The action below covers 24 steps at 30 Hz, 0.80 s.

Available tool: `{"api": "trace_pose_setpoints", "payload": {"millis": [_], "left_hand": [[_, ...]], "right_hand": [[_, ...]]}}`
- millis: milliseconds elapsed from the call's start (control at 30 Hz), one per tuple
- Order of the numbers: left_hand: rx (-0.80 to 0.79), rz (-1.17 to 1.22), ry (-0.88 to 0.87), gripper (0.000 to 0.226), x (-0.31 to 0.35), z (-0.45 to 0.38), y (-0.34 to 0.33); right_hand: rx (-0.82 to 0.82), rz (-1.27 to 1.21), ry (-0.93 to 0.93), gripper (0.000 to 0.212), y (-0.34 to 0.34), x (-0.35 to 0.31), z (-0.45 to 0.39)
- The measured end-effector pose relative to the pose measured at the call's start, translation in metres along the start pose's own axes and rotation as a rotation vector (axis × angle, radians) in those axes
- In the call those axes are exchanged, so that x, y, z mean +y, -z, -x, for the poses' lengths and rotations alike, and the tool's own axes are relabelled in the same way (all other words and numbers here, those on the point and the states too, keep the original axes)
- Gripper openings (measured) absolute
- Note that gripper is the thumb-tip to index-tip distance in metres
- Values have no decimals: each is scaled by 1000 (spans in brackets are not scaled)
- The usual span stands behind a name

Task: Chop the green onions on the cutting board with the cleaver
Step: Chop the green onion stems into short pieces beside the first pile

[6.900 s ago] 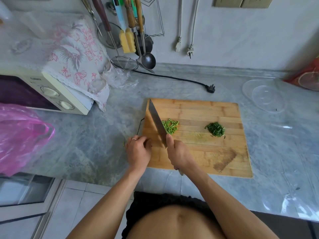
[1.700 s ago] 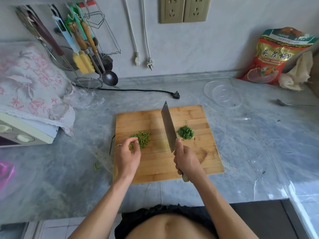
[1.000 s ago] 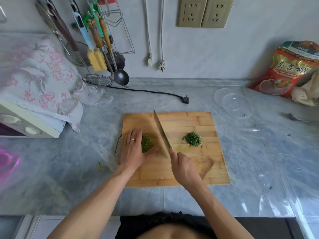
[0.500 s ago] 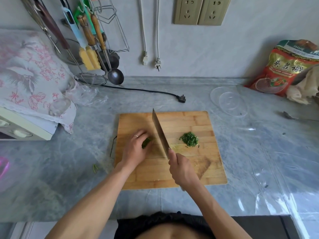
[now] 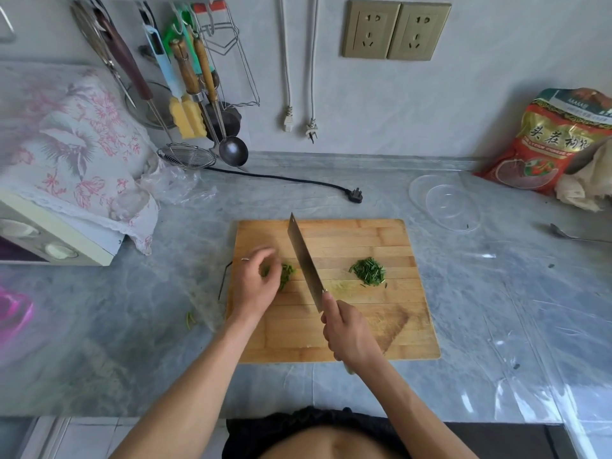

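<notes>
A wooden cutting board (image 5: pixel 364 236) lies on the grey marble counter. My right hand (image 5: pixel 347 332) grips the handle of the cleaver (image 5: pixel 303 260), whose blade points away across the board's middle. Left of the blade my left hand (image 5: pixel 255 283) bends its blurred fingers over a small heap of coarse green onion pieces (image 5: pixel 287 273), partly hiding them. A finer pile of chopped green onion (image 5: pixel 369 271) sits right of the blade.
A clear plastic bowl (image 5: pixel 445 202) and a red snack bag (image 5: pixel 556 144) stand at the back right, with a spoon (image 5: pixel 569 235) nearby. A black plug and cord (image 5: pixel 354 195) lie behind the board. Hanging utensils (image 5: pixel 198 94) and a cloth-covered microwave (image 5: pixel 59 200) fill the left.
My left hand has shifted slightly left and its fingers are moving over the coarse onion heap. The cleaver stays in nearly the same place in my right hand.
</notes>
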<state>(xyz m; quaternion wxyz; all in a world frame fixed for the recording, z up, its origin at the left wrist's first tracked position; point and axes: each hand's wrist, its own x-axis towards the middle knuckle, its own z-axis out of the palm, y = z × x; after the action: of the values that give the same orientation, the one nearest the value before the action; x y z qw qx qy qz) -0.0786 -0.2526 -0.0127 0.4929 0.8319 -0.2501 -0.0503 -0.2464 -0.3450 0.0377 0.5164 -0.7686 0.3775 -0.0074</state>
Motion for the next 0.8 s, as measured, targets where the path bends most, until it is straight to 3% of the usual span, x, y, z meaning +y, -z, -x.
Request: {"api": "trace_pose_setpoints", "payload": {"millis": [133, 233, 333, 467, 567, 800], "left_hand": [[164, 107, 141, 17, 0, 27, 25], [130, 138, 240, 20, -9, 50, 35], [132, 167, 311, 16, -11, 67, 41], [77, 155, 321, 14, -5, 79, 48], [-19, 26, 240, 16, -5, 82, 50], [-245, -322, -164, 20, -16, 76, 46]], "right_hand": [[12, -15, 17, 72, 3, 2, -3], [10, 78, 103, 69, 10, 5, -2], [25, 270, 192, 50, 17, 7, 4], [59, 437, 185, 42, 16, 8, 13], [84, 430, 161, 42, 8, 10, 20], [168, 299, 66, 39, -2, 11, 42]]}}
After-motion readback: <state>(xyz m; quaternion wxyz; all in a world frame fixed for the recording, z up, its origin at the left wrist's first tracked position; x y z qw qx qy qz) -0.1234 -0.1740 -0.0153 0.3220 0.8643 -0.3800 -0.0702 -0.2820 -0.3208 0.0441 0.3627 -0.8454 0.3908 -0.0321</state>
